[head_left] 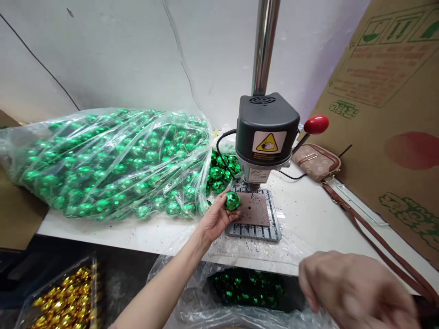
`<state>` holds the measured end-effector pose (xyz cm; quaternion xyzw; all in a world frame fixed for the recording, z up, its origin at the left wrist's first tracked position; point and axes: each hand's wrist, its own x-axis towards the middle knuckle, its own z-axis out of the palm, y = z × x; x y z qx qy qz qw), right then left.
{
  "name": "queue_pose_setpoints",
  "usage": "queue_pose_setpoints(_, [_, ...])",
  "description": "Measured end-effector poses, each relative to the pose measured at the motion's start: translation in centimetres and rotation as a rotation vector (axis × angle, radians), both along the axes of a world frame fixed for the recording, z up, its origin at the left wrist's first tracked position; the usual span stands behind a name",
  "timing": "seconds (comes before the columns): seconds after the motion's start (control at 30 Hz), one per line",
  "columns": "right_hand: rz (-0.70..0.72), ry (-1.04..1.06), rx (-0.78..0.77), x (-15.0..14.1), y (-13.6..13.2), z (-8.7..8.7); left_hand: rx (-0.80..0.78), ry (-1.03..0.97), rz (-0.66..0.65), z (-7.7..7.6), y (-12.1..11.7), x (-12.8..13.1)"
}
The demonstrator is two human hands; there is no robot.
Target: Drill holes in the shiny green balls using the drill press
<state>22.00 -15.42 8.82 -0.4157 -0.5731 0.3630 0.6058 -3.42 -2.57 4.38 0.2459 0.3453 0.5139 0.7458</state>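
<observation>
My left hand (216, 218) holds a shiny green ball (232, 200) in its fingertips at the left edge of the drill press base plate (255, 224). The drill press head (265, 132) hangs just above, its bit over the brown pad. My right hand (353, 288) is low at the front right, close to the camera and blurred by motion; its fingers cannot be made out. It hovers over an open plastic bag of green balls (247, 287) below the table edge.
A big clear bag full of green balls (103, 164) lies on the white table (308, 214) at left, some loose by the press. The red lever knob (316, 124), a brown strapped pouch (317, 162) and cardboard (387, 114) are right. Gold balls (65, 301) sit lower left.
</observation>
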Motion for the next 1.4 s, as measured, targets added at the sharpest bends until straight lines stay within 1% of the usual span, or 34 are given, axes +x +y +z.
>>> queue_pose_setpoints(0.03, [0.173, 0.063, -0.016, -0.7, 0.7, 0.8, 0.005, -0.001, -0.011, -0.1, -0.1, -0.1])
queue_pose_setpoints(0.1, [0.273, 0.125, -0.049, -1.5, 1.9, 1.9, 0.016, 0.005, -0.018, -0.1, -0.3, -0.1])
queue_pose_setpoints(0.13, [0.266, 0.132, -0.028, -1.5, 2.6, 2.3, 0.023, 0.011, -0.007, -0.1, -0.3, 0.0])
queue_pose_setpoints(0.2, [0.176, 0.134, 0.014, -0.9, 4.3, 3.3, 0.05, 0.026, 0.036, -0.2, -0.3, 0.2])
queue_pose_setpoints(0.27, [0.004, 0.136, 0.07, 0.1, 6.5, 4.7, 0.096, 0.054, 0.088, -0.3, 0.1, 0.5])
queue_pose_setpoints(0.33, [-0.12, 0.169, 0.21, 1.1, 9.2, 6.7, 0.145, 0.119, 0.127, -0.5, 0.7, 0.8])
queue_pose_setpoints(0.4, [-0.252, 0.199, 0.278, 1.6, 12.0, 8.8, 0.188, 0.218, 0.161, -1.0, 1.6, 1.1])
queue_pose_setpoints(0.43, [-0.294, 0.206, 0.301, 1.6, 13.3, 9.7, 0.212, 0.269, 0.178, -1.3, 2.1, 1.2])
queue_pose_setpoints(0.53, [-0.328, 0.197, 0.343, 1.2, 16.4, 11.9, 0.312, 0.393, 0.192, -2.1, 3.4, 1.6])
queue_pose_setpoints(0.67, [-0.291, 0.206, 0.322, 0.1, 18.9, 13.1, 0.435, 0.507, 0.111, -3.0, 4.2, 2.0])
queue_pose_setpoints(0.8, [-0.161, 0.255, 0.218, -1.1, 19.7, 13.7, 0.538, 0.594, 0.057, -3.5, 4.3, 2.4])
queue_pose_setpoints(0.9, [-0.059, 0.277, 0.189, -2.0, 19.5, 14.1, 0.621, 0.647, 0.029, -3.7, 4.3, 2.6])
queue_pose_setpoints(0.97, [-0.019, 0.3, 0.181, -2.6, 19.0, 14.4, 0.656, 0.673, 0.01, -3.9, 4.3, 2.5])
queue_pose_setpoints(1.1, [-0.015, 0.342, 0.197, -3.2, 18.4, 15.1, 0.688, 0.722, -0.032, -4.2, 4.1, 2.2])
queue_pose_setpoints(1.23, [-0.046, 0.349, 0.184, -3.5, 18.5, 15.7, 0.742, 0.802, -0.073, -4.0, 3.4, 2.1])
queue_pose_setpoints(1.3, [-0.05, 0.353, 0.168, -3.5, 18.5, 15.9, 0.749, 0.834, -0.079, -3.8, 3.0, 2.2])
queue_pose_setpoints(1.4, [-0.029, 0.378, 0.119, -3.4, 18.6, 16.3, 0.721, 0.829, -0.057, -3.6, 2.8, 2.7])
